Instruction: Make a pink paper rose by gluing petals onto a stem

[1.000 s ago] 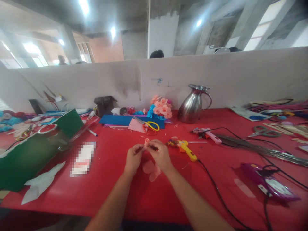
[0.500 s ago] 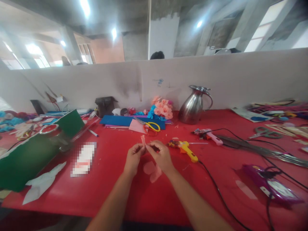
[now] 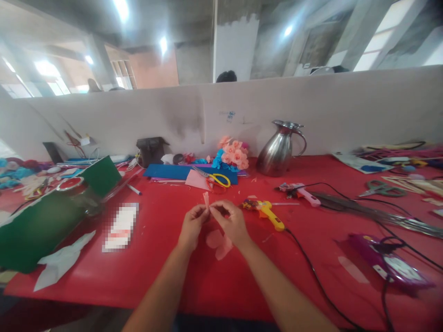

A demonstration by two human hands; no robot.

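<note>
Two hands, one part: our left hand (image 3: 191, 226) and right hand (image 3: 234, 225) both have fingers pinched on the lower end of a slim, rolled peach paper strip (image 3: 206, 198), tip up, held over the smooth red bench (image 3: 155, 272). Flat, rounded paper petals (image 3: 216, 241) lie between our forearms. Near the right hand: yellow plastic glue gun (image 3: 272, 216). Beyond: yellow-handled scissors (image 3: 221, 179), ruffled paper roses (image 3: 236, 154), shiny tapered steel pitcher (image 3: 275, 154).
</note>
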